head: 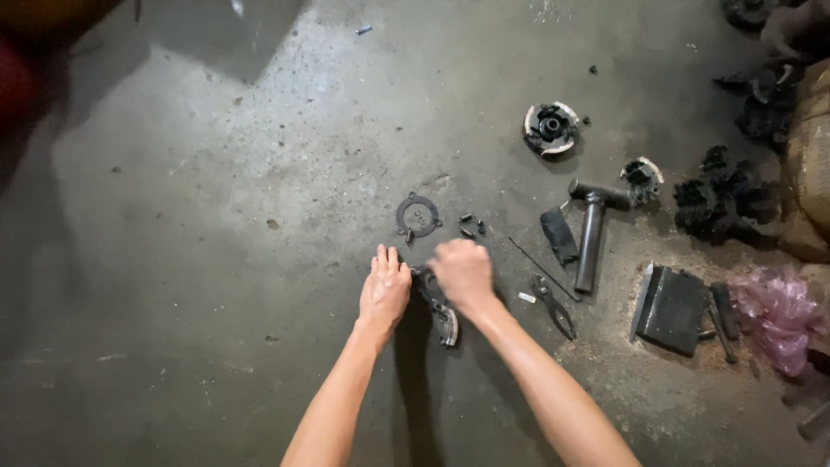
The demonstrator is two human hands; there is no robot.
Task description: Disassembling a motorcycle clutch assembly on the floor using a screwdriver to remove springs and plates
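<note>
On a stained concrete floor [216, 216], I crouch over a curved brake-shoe-like part [443, 313] lying between my hands. Right of it lie a dark T-shaped tool [591, 233] and pliers [553, 304]; just beyond, a ring plate [418, 215] and small bolts [471, 227]. My left hand [385, 290] presses flat, fingers released; my right hand [463, 272] is blurred, seemingly clenched on the part's far end. A slip could scatter those bolts.

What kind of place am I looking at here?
Most likely a repair workshop floor: bare, stained concrete floor, greasy clutch-like parts laid out on it, and hand tools such as pliers and a T-shaped socket wrench beside both hands.
</note>
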